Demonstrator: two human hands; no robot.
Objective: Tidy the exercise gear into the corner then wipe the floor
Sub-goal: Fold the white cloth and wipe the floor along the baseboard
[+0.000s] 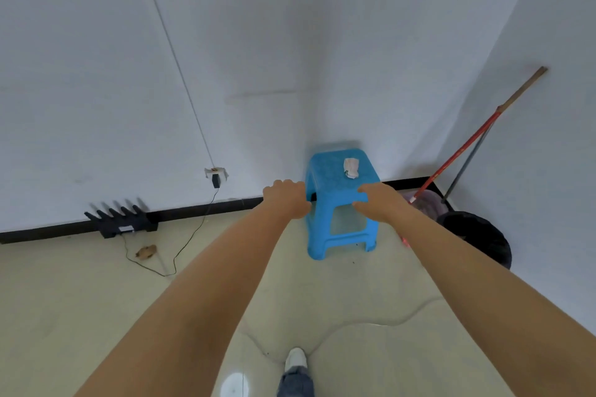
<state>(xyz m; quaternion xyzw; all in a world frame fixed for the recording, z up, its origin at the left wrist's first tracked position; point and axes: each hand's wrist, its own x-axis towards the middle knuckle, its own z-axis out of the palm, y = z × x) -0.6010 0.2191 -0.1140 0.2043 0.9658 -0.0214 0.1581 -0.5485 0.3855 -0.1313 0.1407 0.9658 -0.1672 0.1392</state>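
Cream floor was seen; the stool stood upright at twelve o'clock, gripped by left hand and right hand.

1. Stools: 1 counted, blue plastic stool.
2. Cloths: 1, crumpled white cloth on stool seat.
3. Hands: 2 seen, left hand & right hand.
4. Long-handled tools: 2 leaned in corner, red-handled broom & dark pole.
5. Routers: 1, black router w/ several antennas.
6. Wall plugs: 1, adapter.
7. Shoes: 1 visible, white shoe.
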